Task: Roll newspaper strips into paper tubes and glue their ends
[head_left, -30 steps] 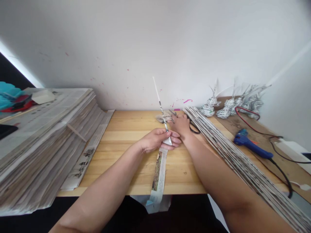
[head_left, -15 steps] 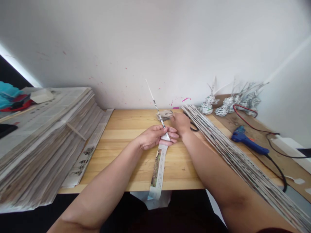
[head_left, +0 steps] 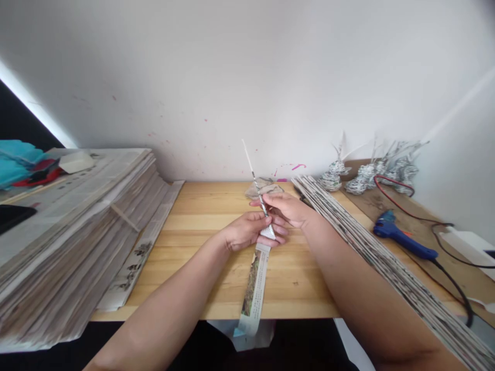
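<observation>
A newspaper strip hangs down over the table's front edge, its upper end rolled around a thin stick. My left hand is closed on the rolled lower part, thumb on top and fingers behind it. Out of this grip the thin paper tube rises, tilted to the left, with a pale tip. Higher up, my right hand pinches the tube between thumb and fingers. A crumpled greyish cloth lies just behind my right hand, partly hidden by it.
Stacked newspapers fill the left side. A bundle of paper tubes runs along the right, beside a blue glue gun with its cord. Woven paper figures stand at the back right. The wall rises behind the table.
My right hand has come from the cloth at the back to the paper tube and pinches it. My left hand keeps its grip. The view has tipped slightly upward.
</observation>
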`<state>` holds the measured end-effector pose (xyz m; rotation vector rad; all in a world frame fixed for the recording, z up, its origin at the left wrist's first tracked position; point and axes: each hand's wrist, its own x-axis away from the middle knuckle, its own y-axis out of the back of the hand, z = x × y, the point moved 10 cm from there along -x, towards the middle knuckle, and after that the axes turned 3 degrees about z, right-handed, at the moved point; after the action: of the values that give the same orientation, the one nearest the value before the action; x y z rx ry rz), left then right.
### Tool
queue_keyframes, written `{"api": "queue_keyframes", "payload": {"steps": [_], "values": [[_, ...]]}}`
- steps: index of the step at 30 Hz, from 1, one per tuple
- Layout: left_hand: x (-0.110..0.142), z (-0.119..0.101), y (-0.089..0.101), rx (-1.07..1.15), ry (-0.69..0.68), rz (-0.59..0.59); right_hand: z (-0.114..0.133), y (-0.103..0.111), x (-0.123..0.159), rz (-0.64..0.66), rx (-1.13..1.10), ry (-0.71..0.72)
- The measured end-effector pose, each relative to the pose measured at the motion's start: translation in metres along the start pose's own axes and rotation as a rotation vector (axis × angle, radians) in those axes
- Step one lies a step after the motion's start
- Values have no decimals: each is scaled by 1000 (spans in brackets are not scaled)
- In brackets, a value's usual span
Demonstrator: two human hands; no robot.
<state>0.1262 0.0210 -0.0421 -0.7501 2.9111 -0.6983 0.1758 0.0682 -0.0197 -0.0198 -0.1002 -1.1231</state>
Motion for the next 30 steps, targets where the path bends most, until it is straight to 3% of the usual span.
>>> {"api": "queue_keyframes", "payload": {"steps": [4,14,25,27,30], "values": [[-2,6,-4,-9,25,16,-7,-7,1,64,-86,-50],[-2,16,-10,6,77,0,5,3,-1,-32,-135,39],[-2,13,-7,-64,33,-93,11,20,1,-235,-68,56],[-1,11,-7,-63,30,-91,15,18,4,-191,-32,66],[-1,10,-6,-47,30,-87,18,6,8,-22,28,57]]}}
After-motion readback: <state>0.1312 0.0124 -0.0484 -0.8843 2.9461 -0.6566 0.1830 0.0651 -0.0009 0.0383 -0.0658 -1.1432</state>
